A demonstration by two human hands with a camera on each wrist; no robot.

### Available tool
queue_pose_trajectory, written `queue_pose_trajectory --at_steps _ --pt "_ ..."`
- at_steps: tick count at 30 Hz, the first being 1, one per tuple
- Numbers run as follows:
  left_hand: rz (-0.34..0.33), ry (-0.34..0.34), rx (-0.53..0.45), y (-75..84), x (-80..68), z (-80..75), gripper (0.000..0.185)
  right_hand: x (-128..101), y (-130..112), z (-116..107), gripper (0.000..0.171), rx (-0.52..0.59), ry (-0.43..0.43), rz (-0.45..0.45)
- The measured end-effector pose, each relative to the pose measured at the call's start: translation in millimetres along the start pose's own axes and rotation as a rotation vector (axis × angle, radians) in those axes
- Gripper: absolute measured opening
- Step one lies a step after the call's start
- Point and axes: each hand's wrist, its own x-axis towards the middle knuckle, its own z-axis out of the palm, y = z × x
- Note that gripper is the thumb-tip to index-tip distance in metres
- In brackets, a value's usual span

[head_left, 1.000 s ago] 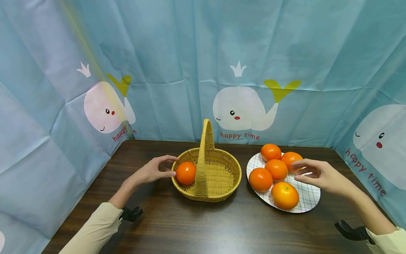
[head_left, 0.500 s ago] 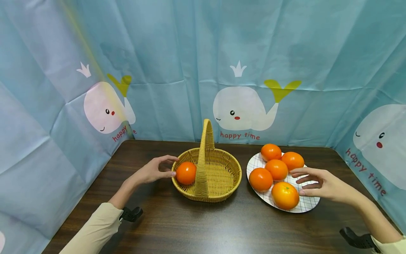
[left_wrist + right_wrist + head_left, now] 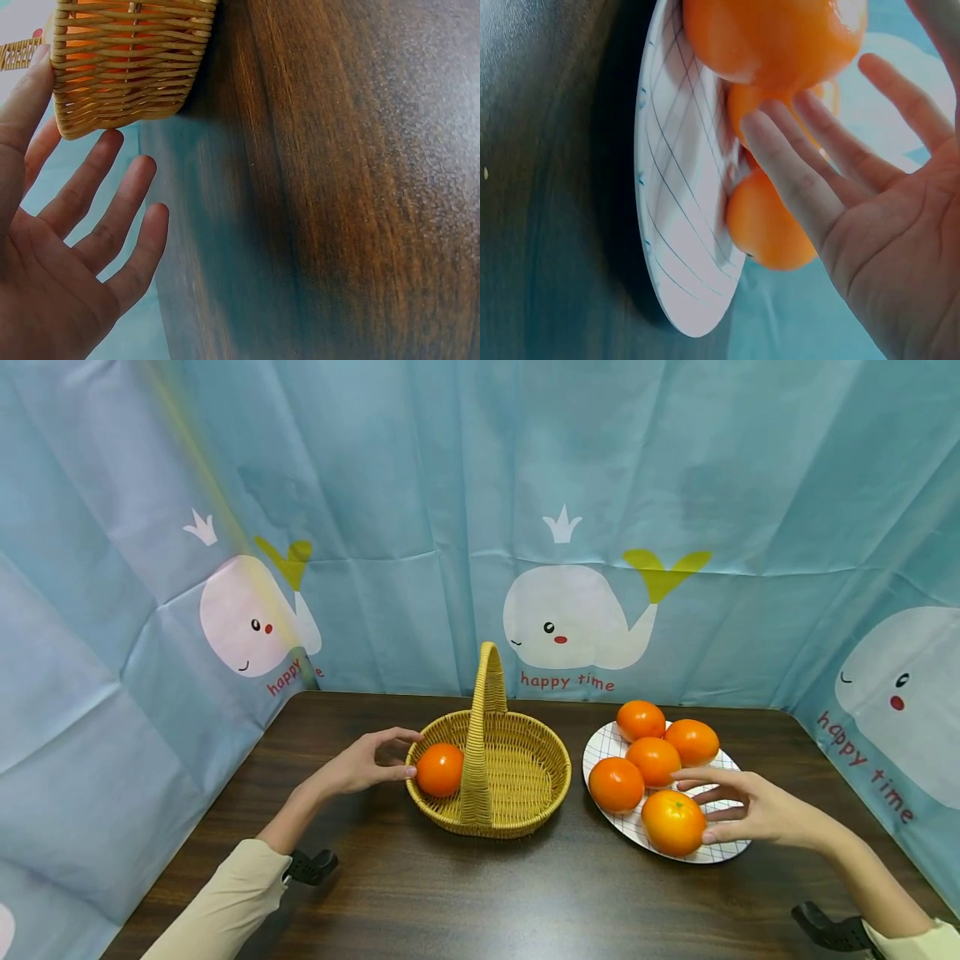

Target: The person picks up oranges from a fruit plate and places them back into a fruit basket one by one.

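My right hand (image 3: 750, 810) is spread over the checked plate (image 3: 723, 852), fingers apart, with the thumb touching the nearest orange (image 3: 672, 822); nothing is gripped. That orange sits at the plate's near edge, four more oranges behind it. My left hand (image 3: 360, 764) rests, fingers loosely apart, against the left rim of the wicker basket (image 3: 525, 777), which holds one orange (image 3: 439, 769).

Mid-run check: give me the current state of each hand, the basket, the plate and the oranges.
left hand: open, fingers against the basket's rim.
right hand: open, fingers spread at the nearest orange, not gripping.
basket: upright, holds one orange.
plate: flat on the table, carries five oranges.
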Motion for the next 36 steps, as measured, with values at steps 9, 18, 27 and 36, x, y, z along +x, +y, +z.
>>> queue_pose_trajectory --at_steps 9,18,27,36 --pt "0.006 -0.004 -0.009 -3.2 0.3 1.1 0.054 3.7 6.4 5.1 0.061 0.023 -0.040 0.032" --pt "0.005 -0.006 -0.028 -1.0 0.9 1.7 0.054 2.3 5.3 4.9 0.057 -0.020 -0.045 0.055" --pt "0.004 -0.005 -0.020 -2.0 0.5 2.1 0.054 -2.0 -0.8 -4.5 0.057 -0.054 0.015 0.002" --pt "-0.004 0.007 0.002 -1.7 -0.7 1.4 0.053 -0.2 -9.4 -18.3 0.062 -0.043 0.078 -0.066"
